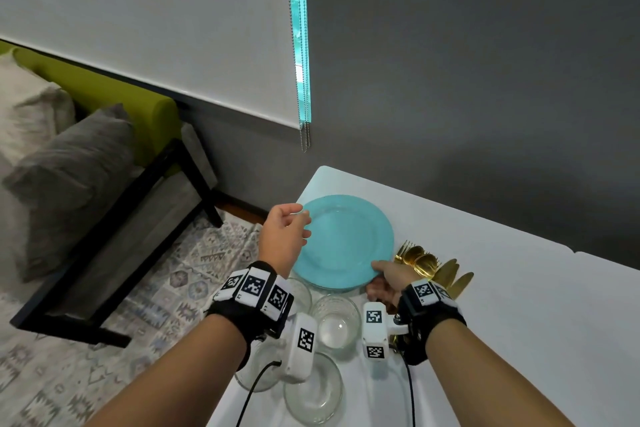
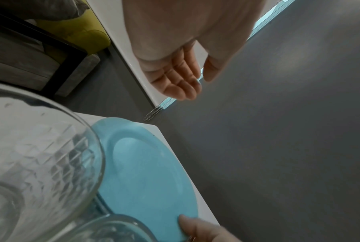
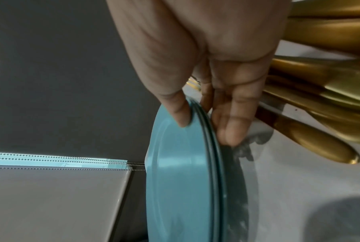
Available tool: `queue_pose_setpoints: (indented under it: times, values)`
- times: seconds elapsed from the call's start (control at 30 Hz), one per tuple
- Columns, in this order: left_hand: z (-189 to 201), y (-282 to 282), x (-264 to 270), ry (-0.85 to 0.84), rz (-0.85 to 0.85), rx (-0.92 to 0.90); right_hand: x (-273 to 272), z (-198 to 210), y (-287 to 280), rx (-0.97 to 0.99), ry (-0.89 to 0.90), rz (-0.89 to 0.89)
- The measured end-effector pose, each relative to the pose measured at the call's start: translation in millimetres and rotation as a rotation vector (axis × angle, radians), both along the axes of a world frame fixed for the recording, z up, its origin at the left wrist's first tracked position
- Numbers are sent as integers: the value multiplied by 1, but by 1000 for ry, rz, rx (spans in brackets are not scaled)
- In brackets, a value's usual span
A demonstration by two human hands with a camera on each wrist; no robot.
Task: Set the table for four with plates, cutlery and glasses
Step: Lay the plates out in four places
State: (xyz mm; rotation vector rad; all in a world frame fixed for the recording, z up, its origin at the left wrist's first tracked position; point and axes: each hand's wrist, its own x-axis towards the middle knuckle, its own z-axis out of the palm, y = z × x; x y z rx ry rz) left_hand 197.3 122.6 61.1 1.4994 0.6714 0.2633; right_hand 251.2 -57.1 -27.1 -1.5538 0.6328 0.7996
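Note:
A stack of light blue plates [image 1: 343, 239] [image 2: 148, 170] [image 3: 179, 188] lies near the left corner of the white table [image 1: 519, 322]. My right hand [image 1: 384, 276] [image 3: 204, 124] pinches the stack's near rim, thumb on the top plate and fingers beneath. My left hand [image 1: 291, 222] [image 2: 193, 81] hovers over the stack's left rim with relaxed fingers, holding nothing. Gold cutlery [image 1: 433, 265] [image 3: 324, 101], forks, spoons and knives, lies in a heap right of the plates. Several clear glasses [image 1: 337, 321] [image 2: 36, 160] stand in front of the plates, partly under my wrists.
The table's left edge [image 1: 263, 315] runs just beside the plates and glasses. Beyond it are a patterned rug [image 1: 173, 281], a black-framed bench [image 1: 138, 229] and a green sofa with cushions [image 1: 114, 90]. A dark wall and a blind with a bead chain [image 1: 304, 135] stand behind.

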Motion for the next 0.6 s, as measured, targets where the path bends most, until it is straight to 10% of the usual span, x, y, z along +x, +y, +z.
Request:
queue_pose_setpoints:
  times: [0.6]
  values:
    - [21, -13, -31, -19, -126, 29, -38, 80, -66, -52, -467, -255]
